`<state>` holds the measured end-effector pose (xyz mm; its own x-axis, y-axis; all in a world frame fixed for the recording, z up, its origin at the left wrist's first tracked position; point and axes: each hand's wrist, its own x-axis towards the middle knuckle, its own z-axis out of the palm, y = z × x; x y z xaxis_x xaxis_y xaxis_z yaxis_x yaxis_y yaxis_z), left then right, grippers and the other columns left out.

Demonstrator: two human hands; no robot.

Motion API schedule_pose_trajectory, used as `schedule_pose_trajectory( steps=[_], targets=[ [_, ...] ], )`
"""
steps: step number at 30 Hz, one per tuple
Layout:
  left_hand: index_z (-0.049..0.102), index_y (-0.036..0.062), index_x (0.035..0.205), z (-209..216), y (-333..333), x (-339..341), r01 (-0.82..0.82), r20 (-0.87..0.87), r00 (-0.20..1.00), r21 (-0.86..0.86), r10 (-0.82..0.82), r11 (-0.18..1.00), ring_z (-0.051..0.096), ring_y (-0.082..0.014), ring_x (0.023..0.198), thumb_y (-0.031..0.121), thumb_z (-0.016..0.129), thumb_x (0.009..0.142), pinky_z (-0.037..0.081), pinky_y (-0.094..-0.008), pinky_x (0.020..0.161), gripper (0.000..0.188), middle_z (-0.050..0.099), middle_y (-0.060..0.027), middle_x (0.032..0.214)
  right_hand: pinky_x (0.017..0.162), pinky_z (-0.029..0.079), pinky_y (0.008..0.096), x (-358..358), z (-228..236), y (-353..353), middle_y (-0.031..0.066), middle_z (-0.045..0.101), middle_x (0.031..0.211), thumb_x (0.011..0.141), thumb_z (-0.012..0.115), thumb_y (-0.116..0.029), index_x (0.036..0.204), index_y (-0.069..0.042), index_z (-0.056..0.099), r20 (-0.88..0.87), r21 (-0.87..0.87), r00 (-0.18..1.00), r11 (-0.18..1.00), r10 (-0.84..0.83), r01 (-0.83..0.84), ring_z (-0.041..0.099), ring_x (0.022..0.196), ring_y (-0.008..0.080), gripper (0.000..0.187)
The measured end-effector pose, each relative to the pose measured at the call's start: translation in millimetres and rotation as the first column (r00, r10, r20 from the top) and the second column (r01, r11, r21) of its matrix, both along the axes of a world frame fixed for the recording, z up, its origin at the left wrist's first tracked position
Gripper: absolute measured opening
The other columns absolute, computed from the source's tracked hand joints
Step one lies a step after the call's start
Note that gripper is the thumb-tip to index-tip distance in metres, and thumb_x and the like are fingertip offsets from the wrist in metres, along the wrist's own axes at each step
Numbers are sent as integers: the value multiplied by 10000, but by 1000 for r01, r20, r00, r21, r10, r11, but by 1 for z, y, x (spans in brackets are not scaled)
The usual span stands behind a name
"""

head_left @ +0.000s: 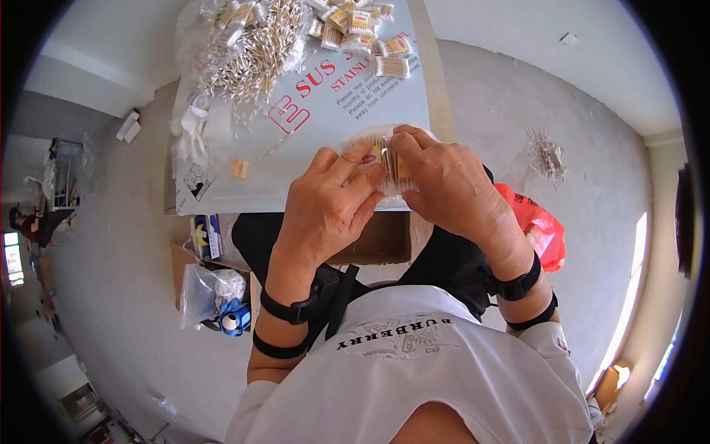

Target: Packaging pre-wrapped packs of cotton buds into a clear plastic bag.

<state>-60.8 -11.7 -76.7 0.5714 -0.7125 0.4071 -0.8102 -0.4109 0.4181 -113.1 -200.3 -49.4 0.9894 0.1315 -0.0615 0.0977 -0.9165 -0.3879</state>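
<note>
Just over the table's near edge, a clear-wrapped pack of cotton swabs (390, 163) with a yellow label lies between my two hands. My left hand (325, 198) grips its left side, with fingers bent over the top. On the other side, my right hand (452, 181) presses its fingers and thumb onto the pack. Parts of the pack are hidden under the fingers. A small yellow card (239, 169) lies on the grey printed table covering (296, 159) to the left. One loose cotton swab (275, 144) is near it.
A heap of loose cotton swabs (255, 55) in clear plastic sits at the far left of the table. Several finished-looking swab packs (360, 24) lie beside it. Below are a cardboard box (381, 240), a red plastic bag (538, 226), and swabs on the floor (547, 155).
</note>
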Motion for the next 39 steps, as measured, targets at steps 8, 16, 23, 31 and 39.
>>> schedule_pose_trajectory(
  steps=[8,16,23,31,39],
  targets=[
    [654,16,1079,-14,-14,-20,-102,133,987,96,88,990,643,-294,890,41,764,709,561,-393,744,387,617,-164,1172,796,542,450,1,-22,-12,183,571,1308,668,656,17,1192,7,504,246,232,969,971,6,-65,650,909,403,546],
    [604,-35,1117,4,2,-12,31,-16,999,30,-30,999,613,-311,924,35,749,706,541,-394,798,441,582,-182,1211,801,546,414,1,0,-7,184,533,1352,687,717,14,1253,-14,527,167,334,982,933,86,-138,658,919,386,597],
    [600,-21,1100,-7,10,-22,-144,-41,989,-40,143,989,600,-287,897,-52,664,737,540,-372,699,370,575,-146,1138,846,537,397,15,-13,0,139,550,1339,677,742,20,1228,-36,561,155,324,978,929,137,-181,644,993,370,582],
    [643,38,837,-2,25,-13,-120,148,982,18,116,993,569,-223,746,-38,687,651,504,-325,563,206,502,-72,843,783,547,405,19,-20,7,94,628,1215,661,697,36,1176,-56,615,280,265,954,946,109,-186,667,927,335,530],
    [635,28,837,-6,23,-2,-27,136,989,-187,53,982,564,-224,681,-48,679,644,476,-329,527,212,532,-53,787,741,550,391,22,-25,9,34,642,1217,715,651,-3,1141,-120,666,275,155,945,962,178,-226,682,905,299,441]
  ],
)
